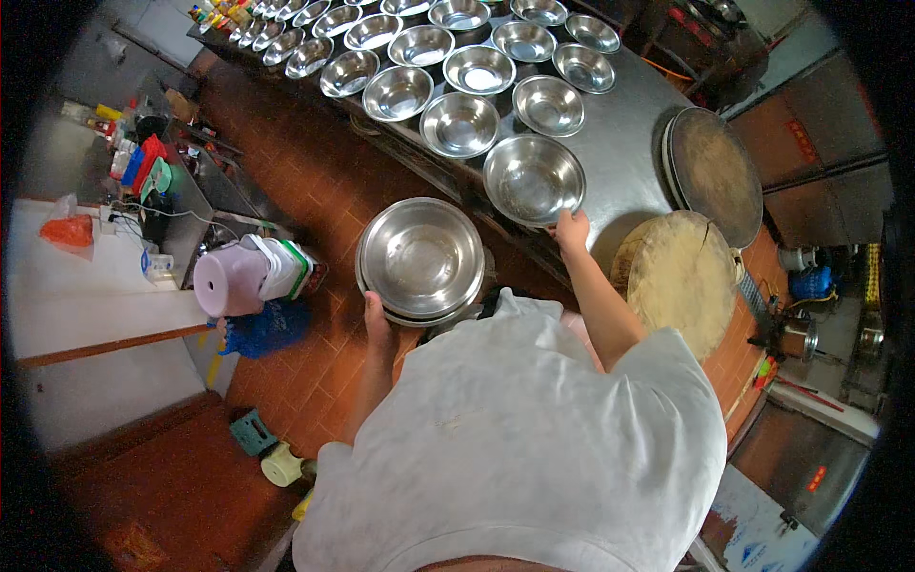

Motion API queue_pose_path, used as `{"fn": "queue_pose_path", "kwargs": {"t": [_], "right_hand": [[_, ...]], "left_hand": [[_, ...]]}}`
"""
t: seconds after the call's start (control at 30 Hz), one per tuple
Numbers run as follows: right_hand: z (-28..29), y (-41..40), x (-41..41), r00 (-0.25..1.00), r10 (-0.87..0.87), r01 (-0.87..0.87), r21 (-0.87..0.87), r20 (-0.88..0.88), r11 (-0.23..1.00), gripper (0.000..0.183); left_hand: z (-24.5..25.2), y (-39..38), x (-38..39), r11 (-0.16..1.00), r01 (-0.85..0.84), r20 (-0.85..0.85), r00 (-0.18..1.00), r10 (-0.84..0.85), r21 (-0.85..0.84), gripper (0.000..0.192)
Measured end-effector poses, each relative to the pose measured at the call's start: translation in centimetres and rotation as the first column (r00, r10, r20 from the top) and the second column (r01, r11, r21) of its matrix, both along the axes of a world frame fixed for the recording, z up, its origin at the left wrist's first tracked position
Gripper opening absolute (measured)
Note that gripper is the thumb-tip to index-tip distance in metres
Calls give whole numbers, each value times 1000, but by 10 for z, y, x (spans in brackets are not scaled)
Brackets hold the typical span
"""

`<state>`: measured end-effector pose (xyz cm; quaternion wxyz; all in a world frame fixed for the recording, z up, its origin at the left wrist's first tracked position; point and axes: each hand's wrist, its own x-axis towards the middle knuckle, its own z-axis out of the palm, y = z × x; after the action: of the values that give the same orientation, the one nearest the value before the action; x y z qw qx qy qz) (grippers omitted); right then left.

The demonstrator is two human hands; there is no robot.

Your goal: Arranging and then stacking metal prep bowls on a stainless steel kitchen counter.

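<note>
My left hand (378,317) grips the rim of a stack of stainless steel bowls (420,257), held over the floor in front of my body. My right hand (572,230) has the near rim of a single large steel bowl (535,179) between thumb and fingers, at the edge of the metal table (622,143). Whether that bowl rests on the table or hangs just above it, I cannot tell. Just beyond it stand two more steel bowls (460,124) (548,105), part of several rows along the table.
A thick round wooden chopping block (679,286) stands right of my right forearm, with another large round board (718,175) behind it. On the left are a pink plastic stool (221,280) and a blue bag (266,327). Brown tiled floor (314,386) surrounds me.
</note>
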<state>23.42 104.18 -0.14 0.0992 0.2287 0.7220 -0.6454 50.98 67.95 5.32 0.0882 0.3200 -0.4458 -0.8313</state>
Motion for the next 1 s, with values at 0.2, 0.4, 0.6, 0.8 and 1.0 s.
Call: {"fn": "queue_pose_path", "kwargs": {"t": [0.2, 0.4, 0.6, 0.8, 1.0], "right_hand": [[90, 2, 42, 993, 73, -76, -30, -96, 997, 28], [113, -19, 51, 944, 265, -268, 10, -196, 963, 22], [92, -40, 57, 899, 393, -367, 158, -192, 917, 24], [113, -47, 72, 814, 541, -467, 318, -211, 826, 39], [113, -42, 90, 856, 488, -441, 251, -171, 862, 39]], "left_hand": [[-4, -1, -77, 988, 141, -25, 990, -140, 68, 68], [50, 38, -131, 952, 304, -96, 950, -298, 48, 69], [75, 54, -119, 963, 230, -63, 973, -224, 138, 68], [92, 56, -83, 967, 183, -48, 983, -178, 176, 67], [88, 53, -41, 995, 74, -14, 997, -75, -60, 70]]}}
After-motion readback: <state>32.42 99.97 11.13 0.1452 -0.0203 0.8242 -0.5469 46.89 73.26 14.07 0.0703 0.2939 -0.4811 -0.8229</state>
